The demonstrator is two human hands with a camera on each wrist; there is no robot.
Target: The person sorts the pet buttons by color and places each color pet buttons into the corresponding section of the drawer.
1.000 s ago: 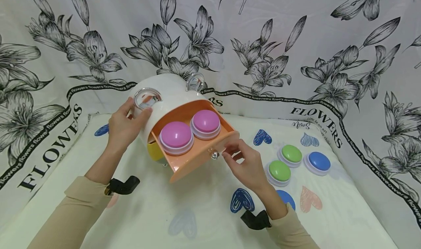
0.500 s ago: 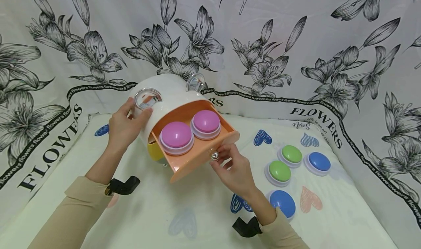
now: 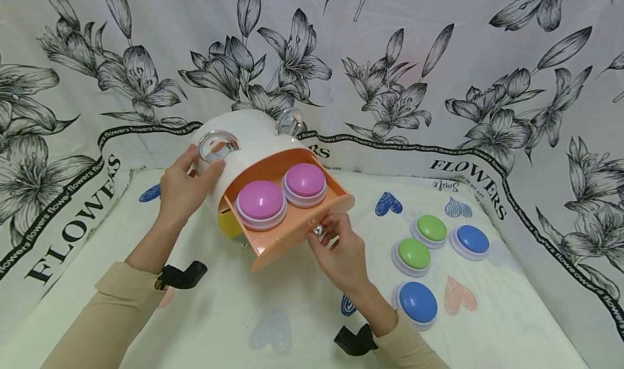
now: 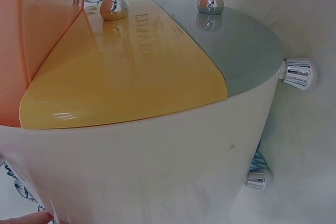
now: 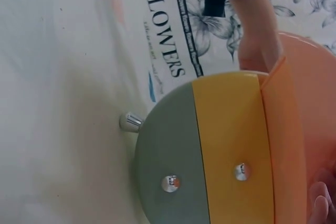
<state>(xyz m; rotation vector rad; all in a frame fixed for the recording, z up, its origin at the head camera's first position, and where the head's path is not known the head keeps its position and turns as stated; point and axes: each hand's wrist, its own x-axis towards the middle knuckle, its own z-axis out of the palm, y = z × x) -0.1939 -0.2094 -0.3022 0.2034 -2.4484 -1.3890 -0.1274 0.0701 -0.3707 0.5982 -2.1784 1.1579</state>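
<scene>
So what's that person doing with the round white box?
Someone is holding the white box with their left hand, while the right hand pinches the silver knob on its orange drawer. That drawer is pulled open, with two pink domed pieces sitting inside. The yellow drawer and grey-green drawer are shut. Two green domed pieces and two blue domed pieces lie outside, on the pale cloth to the right.

In soft light, a white hanging cloth (image 3: 414, 11) printed with black-outlined lilies (image 3: 296, 52) and a lettered black band (image 3: 414, 147) rises behind a white, flat-lying cloth (image 3: 219, 331) patterned with blue and pink hearts (image 3: 460, 295).
</scene>
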